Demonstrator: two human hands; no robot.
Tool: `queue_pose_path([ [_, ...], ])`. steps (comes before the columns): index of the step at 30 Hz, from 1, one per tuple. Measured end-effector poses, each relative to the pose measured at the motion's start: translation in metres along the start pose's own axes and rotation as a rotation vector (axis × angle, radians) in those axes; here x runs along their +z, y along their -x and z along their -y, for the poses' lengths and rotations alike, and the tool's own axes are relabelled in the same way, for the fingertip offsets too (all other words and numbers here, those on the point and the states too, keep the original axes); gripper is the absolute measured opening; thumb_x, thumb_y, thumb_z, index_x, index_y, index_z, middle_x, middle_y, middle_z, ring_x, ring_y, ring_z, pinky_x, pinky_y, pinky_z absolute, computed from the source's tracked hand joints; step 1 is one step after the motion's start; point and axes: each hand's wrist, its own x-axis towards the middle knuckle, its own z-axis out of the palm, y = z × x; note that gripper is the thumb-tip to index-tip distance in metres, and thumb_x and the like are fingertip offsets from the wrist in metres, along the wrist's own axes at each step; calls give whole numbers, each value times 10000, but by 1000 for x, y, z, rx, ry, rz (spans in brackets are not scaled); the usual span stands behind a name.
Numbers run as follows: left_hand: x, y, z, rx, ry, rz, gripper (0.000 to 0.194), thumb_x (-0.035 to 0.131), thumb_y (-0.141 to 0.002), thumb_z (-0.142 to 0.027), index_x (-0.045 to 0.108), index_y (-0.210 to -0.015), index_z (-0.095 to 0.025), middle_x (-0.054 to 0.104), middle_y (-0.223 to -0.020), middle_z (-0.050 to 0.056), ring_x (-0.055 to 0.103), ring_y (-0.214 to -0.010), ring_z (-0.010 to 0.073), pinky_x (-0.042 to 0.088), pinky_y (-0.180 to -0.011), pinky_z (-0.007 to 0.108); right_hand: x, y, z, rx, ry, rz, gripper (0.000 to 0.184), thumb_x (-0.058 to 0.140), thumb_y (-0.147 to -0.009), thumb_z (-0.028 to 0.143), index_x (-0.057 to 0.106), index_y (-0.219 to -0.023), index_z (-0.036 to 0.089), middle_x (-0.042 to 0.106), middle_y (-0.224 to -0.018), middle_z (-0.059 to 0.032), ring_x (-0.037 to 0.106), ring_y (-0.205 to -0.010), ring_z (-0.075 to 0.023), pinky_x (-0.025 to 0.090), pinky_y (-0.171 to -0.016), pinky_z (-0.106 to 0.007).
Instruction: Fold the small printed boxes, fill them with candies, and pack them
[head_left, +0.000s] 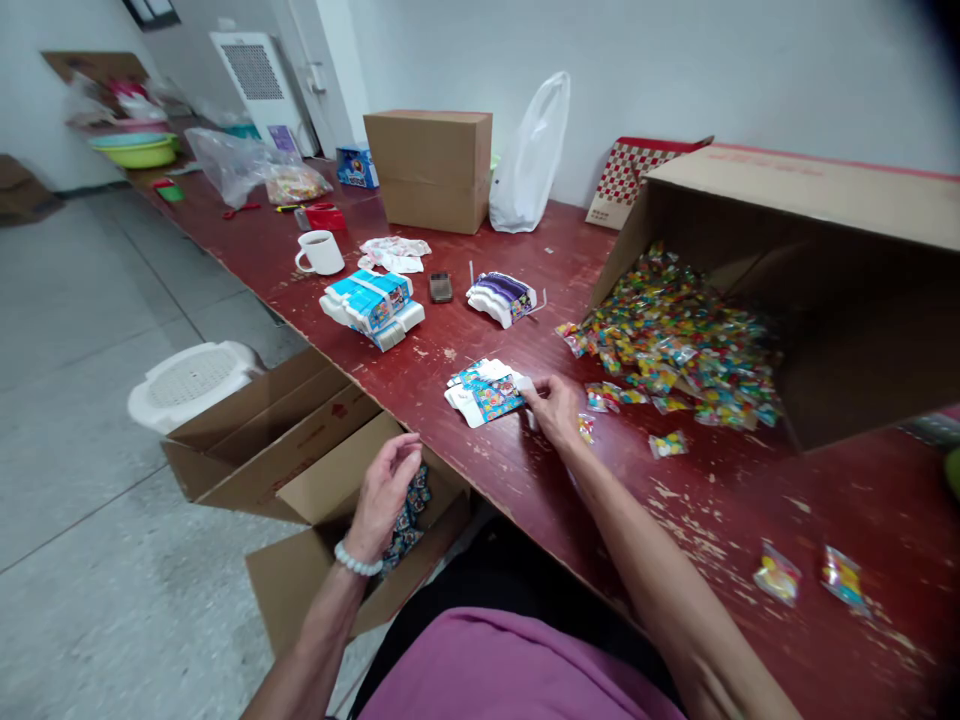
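My right hand (553, 410) pinches the white end flap of a flattened blue candy carton (498, 396), which lies on a small loose pile of such cartons on the red table. Over an open cardboard box (311, 560) below the table edge hangs my left hand (384, 495), its fingers loosely bent and apart, with nothing visible in them. Blue printed packs (409, 520) lie inside that box, partly hidden by the hand. Small clear bags of colourful candy (667, 444) lie right of my right hand. Many more candy bags (682, 335) spill from a tipped carton (810, 200).
Beyond the pile are banded blue cartons (371, 300), a purple carton bundle (501, 297), a small dark tray (441, 288) and a white mug (320, 252). A closed box (431, 170) and a white plastic bag (531, 160) stand behind. A white stool (193, 380) is at left.
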Motion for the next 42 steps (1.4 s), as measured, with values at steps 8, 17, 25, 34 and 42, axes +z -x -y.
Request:
queue_pose_path([
  [8,31,1,-48,32,190,355,456,685,-813,-429,638,-1191,-179,681,-1154,109,624,-1061,236,462,-926,341,-66,61,30,-103,-459,349,281,676,-771,466,647,-819,191,651,-751,-4,579,-686,-152,455,-658,-277],
  [17,77,44,-42,-506,599,1192,613,776,-690,-536,664,-1101,-95,717,-802,107,723,-648,255,557,-601,327,-96,106,45,-86,-684,582,211,711,-843,392,662,-898,195,655,-832,-11,594,-754,-143,480,-701,-270],
  [25,82,56,-50,-447,478,980,398,787,-720,-438,667,-898,-103,714,-717,91,703,-554,218,553,-527,279,-103,137,51,102,-960,609,439,790,-782,367,574,-1143,243,648,-919,-13,588,-598,-105,499,-542,-245],
  [34,103,64,-52,-385,307,738,404,768,-740,-469,666,-855,-95,700,-723,87,677,-566,186,535,-570,290,-88,154,24,212,-833,514,286,682,-854,477,647,-892,196,558,-581,42,485,-432,-102,416,-430,-235],
  [42,104,66,-49,-91,224,467,576,796,-731,-311,529,-1228,-198,703,-998,55,681,-859,187,555,-780,316,-93,146,24,55,-622,249,299,700,-828,459,678,-946,185,690,-807,-25,603,-714,-169,482,-687,-288],
])
